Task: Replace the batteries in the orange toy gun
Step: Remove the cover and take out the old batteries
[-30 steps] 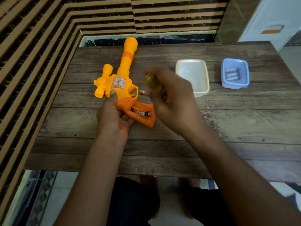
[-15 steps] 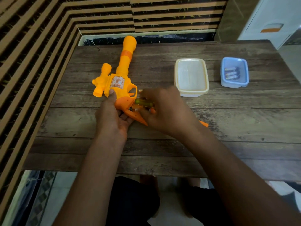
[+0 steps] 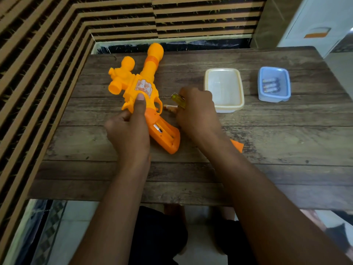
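Note:
The orange toy gun (image 3: 142, 83) lies tilted on the wooden table (image 3: 267, 142), barrel pointing away. My left hand (image 3: 131, 127) grips its body, thumb on the side sticker. The grip's battery compartment (image 3: 162, 131) is uncovered and shows a metal contact. My right hand (image 3: 196, 111) is closed around a yellow-green handled screwdriver (image 3: 178, 100), just right of the trigger. A small battery (image 3: 170, 107) lies on the table under that hand. The orange compartment cover (image 3: 236, 145) peeks out beside my right forearm.
A cream plastic container (image 3: 239, 104) stands right of my right hand. Further right, a blue container (image 3: 286, 95) holds three batteries (image 3: 270, 85). A striped wall borders the table on the left and at the back. The table's near edge is by my lap.
My right hand lifted off the gun's grip and moved up and right with the screwdriver. The compartment now shows open, without the battery seen earlier. My left hand tilted the gun.

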Motion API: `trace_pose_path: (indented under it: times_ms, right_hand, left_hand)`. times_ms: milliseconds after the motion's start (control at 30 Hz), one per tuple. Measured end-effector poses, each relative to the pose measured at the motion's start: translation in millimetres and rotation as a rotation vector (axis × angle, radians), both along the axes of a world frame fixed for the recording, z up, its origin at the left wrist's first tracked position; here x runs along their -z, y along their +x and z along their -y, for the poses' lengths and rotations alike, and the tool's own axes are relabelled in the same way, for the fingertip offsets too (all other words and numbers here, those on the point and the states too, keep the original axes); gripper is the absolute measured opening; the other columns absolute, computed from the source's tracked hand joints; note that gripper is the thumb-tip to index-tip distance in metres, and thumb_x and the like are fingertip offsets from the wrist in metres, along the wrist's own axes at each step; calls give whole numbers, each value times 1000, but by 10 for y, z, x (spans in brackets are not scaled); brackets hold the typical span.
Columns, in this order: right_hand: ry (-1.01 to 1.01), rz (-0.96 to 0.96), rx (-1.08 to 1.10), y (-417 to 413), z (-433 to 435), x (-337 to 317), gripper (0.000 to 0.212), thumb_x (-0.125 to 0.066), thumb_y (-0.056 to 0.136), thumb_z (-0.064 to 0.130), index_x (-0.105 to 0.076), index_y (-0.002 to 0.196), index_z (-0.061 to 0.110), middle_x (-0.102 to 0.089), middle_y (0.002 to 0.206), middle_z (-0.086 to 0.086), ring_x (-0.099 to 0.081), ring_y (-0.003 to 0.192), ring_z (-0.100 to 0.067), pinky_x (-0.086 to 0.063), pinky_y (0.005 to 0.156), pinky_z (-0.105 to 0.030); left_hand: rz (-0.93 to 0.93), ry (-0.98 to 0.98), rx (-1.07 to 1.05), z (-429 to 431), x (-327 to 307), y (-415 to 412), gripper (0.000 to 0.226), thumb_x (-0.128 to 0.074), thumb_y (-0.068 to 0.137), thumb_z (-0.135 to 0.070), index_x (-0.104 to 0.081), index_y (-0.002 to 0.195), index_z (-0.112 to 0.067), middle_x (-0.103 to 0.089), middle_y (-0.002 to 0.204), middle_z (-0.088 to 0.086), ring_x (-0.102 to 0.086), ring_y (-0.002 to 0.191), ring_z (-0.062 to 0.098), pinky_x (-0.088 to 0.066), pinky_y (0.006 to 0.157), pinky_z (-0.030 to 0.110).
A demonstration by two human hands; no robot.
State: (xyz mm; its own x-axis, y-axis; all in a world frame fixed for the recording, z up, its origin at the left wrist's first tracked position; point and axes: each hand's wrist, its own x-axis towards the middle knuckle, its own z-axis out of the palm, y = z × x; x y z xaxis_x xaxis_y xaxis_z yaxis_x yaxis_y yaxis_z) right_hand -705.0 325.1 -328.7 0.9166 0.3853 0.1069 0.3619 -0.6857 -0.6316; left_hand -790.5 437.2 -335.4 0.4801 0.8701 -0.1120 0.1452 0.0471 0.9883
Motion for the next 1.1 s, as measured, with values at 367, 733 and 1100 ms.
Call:
trace_pose_path:
  times_ms: [367,733,1100]
  right_hand:
    - [8,23,-21,-21,-23,15,36,-61,82,43,-65,93,9,-63,91,-9,-63,83,-31,-52,66,-39]
    - [-42,431,-226,-7,-77,93,35,-52,81,10,-71,110,14,-53,105,-9,-56,92,-26,-27,76,-35]
    - [-370,259,-459,273,-578,-340,40,-57,97,3,-68,129,23,-50,137,-3,-42,137,-26,-27,113,-52]
  left_hand:
    - [38,-121,-5,-25,-16,-20,38,-77,81,-52,-68,50,-32,-71,70,-3,-77,83,28,-62,84,61]
    - [87,-317,-225,-149,-91,-38,34,-83,74,-49,-70,88,-20,-76,85,0,-76,89,25,-61,88,58]
    - [105,-383,-215,-232,-43,-35,28,-81,86,-42,-61,86,-23,-72,94,3,-75,92,29,-61,88,57]
